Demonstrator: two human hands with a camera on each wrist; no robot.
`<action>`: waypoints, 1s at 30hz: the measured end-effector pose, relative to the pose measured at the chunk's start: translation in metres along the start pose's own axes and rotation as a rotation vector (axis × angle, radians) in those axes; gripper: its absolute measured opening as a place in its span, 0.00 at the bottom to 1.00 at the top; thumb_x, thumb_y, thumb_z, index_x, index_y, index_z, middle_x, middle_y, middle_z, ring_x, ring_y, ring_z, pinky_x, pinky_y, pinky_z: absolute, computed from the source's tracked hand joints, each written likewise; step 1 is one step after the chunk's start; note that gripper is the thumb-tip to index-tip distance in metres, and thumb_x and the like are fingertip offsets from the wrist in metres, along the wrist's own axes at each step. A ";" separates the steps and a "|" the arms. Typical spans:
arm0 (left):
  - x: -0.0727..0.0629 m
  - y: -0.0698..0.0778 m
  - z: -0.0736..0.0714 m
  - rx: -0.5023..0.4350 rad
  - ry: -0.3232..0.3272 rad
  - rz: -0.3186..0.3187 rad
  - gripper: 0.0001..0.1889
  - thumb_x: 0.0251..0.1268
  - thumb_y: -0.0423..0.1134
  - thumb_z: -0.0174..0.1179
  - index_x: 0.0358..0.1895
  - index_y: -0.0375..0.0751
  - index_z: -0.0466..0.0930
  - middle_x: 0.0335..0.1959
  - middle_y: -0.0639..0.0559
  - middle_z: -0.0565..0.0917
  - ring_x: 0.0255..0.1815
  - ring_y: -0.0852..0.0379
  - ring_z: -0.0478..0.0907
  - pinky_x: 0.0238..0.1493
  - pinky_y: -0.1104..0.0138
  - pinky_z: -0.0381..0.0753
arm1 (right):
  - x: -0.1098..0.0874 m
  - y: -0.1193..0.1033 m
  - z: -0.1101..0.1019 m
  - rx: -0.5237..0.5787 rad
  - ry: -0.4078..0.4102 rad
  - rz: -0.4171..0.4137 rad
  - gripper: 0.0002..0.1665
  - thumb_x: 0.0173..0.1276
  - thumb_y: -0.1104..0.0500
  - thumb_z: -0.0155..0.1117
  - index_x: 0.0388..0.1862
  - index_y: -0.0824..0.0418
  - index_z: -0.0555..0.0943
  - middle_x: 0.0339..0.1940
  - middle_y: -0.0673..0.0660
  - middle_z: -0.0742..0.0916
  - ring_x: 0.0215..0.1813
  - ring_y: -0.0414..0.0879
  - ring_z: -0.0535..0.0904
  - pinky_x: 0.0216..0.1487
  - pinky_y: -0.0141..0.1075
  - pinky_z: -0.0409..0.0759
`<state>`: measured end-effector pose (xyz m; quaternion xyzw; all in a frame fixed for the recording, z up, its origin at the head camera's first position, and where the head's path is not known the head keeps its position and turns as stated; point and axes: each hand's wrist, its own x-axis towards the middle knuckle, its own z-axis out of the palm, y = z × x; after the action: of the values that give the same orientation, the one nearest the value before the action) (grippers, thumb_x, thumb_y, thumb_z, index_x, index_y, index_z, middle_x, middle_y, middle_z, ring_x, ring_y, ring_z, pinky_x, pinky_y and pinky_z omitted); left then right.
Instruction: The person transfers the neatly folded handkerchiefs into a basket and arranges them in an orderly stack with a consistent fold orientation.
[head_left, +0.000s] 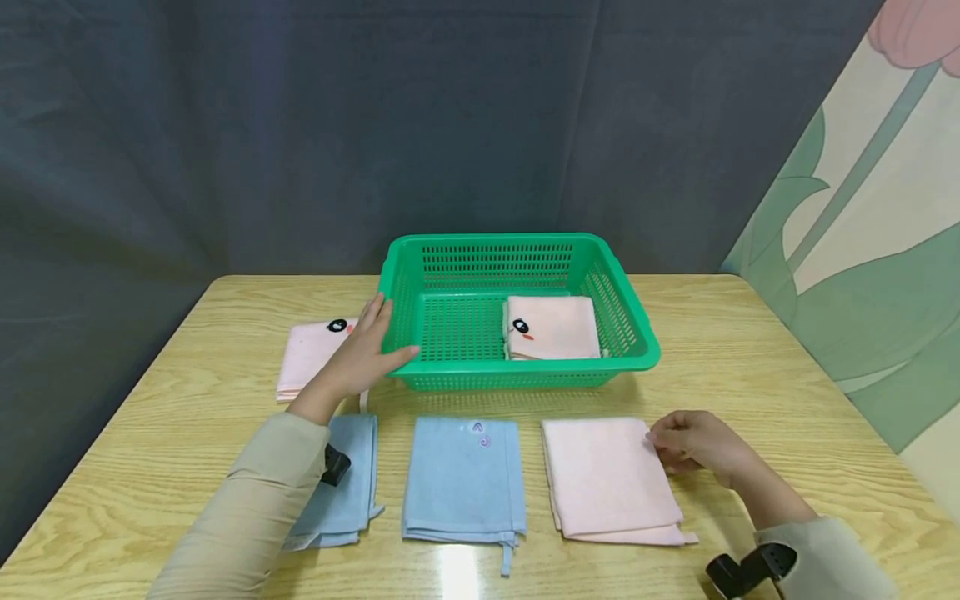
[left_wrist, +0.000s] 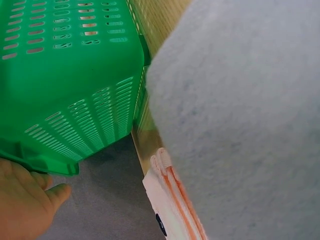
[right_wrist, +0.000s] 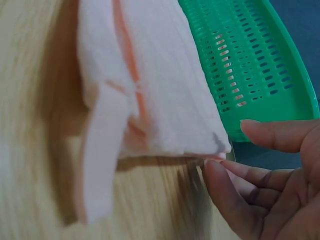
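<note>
My left hand (head_left: 358,357) lies with fingers spread against the left end of a green plastic basket (head_left: 517,367), its fingertips and thumb at the rim. Beside and partly behind that hand is a folded pink towel (head_left: 307,358) with an embroidered eye. My right hand (head_left: 699,443) is at the right edge of another folded pink towel (head_left: 611,479). In the right wrist view, a fingertip (right_wrist: 216,172) touches the underside of this towel's corner (right_wrist: 220,145), while another digit stays apart from the cloth.
Inside the basket's right half lies a pink towel (head_left: 558,327) with an embroidered face. A folded blue towel (head_left: 465,479) lies on the wooden table (head_left: 697,333) in front. Another blue towel (head_left: 348,483) is partly covered by my left sleeve. A dark curtain (head_left: 300,150) hangs behind.
</note>
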<state>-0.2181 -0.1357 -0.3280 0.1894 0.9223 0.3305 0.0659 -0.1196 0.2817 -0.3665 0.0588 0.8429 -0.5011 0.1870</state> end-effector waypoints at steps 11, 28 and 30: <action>0.000 0.000 0.001 -0.001 0.001 -0.001 0.46 0.56 0.63 0.45 0.67 0.41 0.30 0.67 0.51 0.28 0.65 0.53 0.25 0.57 0.45 0.44 | 0.007 -0.002 0.002 -0.048 0.026 0.049 0.22 0.58 0.60 0.59 0.44 0.76 0.68 0.26 0.56 0.76 0.26 0.44 0.74 0.27 0.37 0.76; 0.000 0.000 0.000 0.008 0.002 -0.006 0.46 0.56 0.62 0.45 0.67 0.40 0.31 0.67 0.51 0.28 0.65 0.52 0.26 0.57 0.45 0.44 | 0.020 -0.003 0.004 -0.151 0.001 -0.062 0.12 0.53 0.69 0.60 0.34 0.73 0.68 0.24 0.56 0.70 0.26 0.45 0.70 0.25 0.36 0.72; 0.001 0.001 0.000 0.012 0.003 -0.008 0.46 0.57 0.61 0.45 0.67 0.40 0.31 0.67 0.51 0.28 0.65 0.52 0.26 0.57 0.45 0.44 | 0.022 -0.003 0.002 -0.131 -0.014 -0.084 0.12 0.54 0.69 0.60 0.33 0.71 0.67 0.25 0.55 0.69 0.27 0.45 0.68 0.26 0.35 0.71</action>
<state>-0.2183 -0.1349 -0.3274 0.1859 0.9250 0.3251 0.0648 -0.1401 0.2762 -0.3732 0.0076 0.8743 -0.4527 0.1750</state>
